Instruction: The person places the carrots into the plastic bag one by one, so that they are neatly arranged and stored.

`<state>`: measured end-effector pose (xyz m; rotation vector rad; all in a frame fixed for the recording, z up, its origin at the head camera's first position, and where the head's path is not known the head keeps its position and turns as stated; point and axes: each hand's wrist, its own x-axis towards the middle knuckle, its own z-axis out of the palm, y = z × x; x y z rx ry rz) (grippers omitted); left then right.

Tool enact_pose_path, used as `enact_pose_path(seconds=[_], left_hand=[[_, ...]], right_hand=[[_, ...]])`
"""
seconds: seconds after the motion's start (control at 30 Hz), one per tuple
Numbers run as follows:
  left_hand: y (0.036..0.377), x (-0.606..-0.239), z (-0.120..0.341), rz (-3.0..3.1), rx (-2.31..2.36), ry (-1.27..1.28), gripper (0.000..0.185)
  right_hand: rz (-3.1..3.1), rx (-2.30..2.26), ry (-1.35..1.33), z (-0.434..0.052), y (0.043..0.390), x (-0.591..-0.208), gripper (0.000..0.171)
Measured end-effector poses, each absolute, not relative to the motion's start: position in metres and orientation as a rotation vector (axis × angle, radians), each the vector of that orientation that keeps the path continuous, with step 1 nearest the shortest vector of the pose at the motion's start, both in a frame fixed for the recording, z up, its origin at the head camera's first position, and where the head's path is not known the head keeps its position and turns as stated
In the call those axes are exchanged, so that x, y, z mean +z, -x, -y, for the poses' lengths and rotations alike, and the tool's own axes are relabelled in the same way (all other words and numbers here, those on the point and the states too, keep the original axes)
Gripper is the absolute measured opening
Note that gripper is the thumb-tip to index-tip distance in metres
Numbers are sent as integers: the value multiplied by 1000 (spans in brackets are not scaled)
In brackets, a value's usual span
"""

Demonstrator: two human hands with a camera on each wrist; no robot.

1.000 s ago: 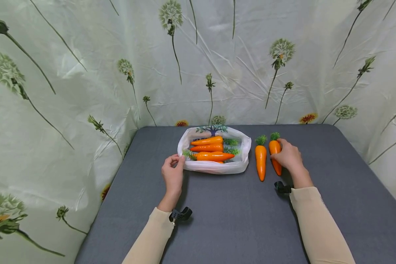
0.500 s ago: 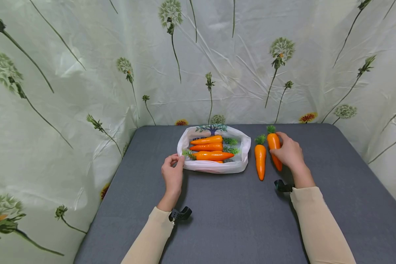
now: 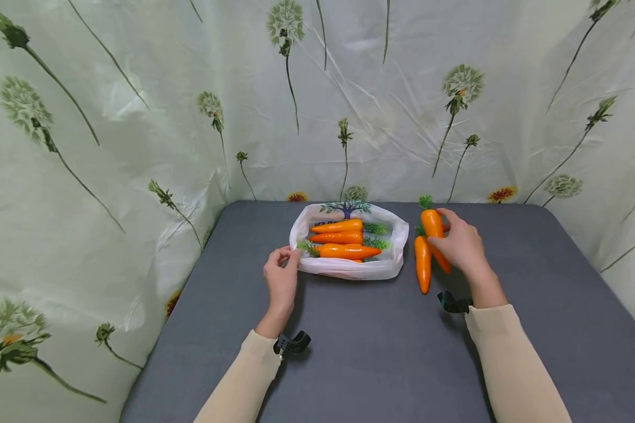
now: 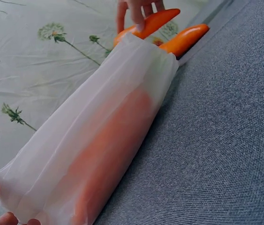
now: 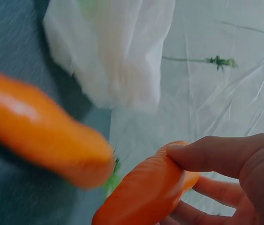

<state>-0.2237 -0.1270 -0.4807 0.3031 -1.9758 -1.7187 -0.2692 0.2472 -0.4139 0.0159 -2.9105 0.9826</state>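
Near the table's back edge sits a white plastic bag (image 3: 349, 270), its mouth spread open. Several orange toy carrots (image 3: 348, 251) with green tops lie inside it. My left hand (image 3: 281, 276) pinches the bag's left rim between thumb and fingers. To the bag's right, my right hand (image 3: 461, 247) grips a carrot (image 3: 432, 223) by its thick upper part, raised, with its green top pointing away. Another carrot (image 3: 423, 270) lies on the table just left of it, partly overlapped by the held one. In the left wrist view, orange shows through the bag's thin wall (image 4: 42, 159).
A dark grey cloth (image 3: 360, 352) covers the table. Behind and to the left hangs a pale curtain (image 3: 391, 135) printed with dandelions. Each wrist wears a black strap device (image 3: 292, 342).
My right hand has lifted its carrot and moved it left and slightly away, so it now overlaps the lying carrot. My left hand keeps its hold on the bag; the head view has shifted slightly.
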Motion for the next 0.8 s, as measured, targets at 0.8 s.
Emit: enact_pose_path(seconds=[0.8], left_hand=[[226, -482, 127, 1968, -1732, -312, 15]], right_hand=[[2871, 891, -324, -167, 288, -389, 70]])
